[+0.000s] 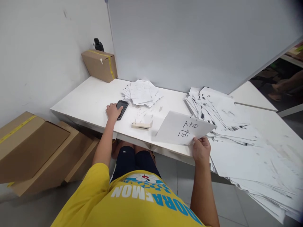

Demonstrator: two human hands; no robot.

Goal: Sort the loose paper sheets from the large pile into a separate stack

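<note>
White wall and one tall pale-grey partition (pixel 180 44) back one white rectangular tabletop (pixel 87 94). Left hand (pixel 113 111): one, resting fingers on one black rectangular phone (pixel 122 109). Right hand (pixel 201 149): one, gripping one white paper sheet with black handwritten characters (pixel 187 128) by its near edge, sheet tilted over the tabletop's front. Between hands: one cream-coloured stapler-like object (pixel 141 125). Paper: one small loose pile (pixel 142 92) behind it; larger overlapping spread (pixel 220 110) at right, sheets too many to count. One yellow-taped brown cardboard box (pixel 100 65) at far left corner.
</note>
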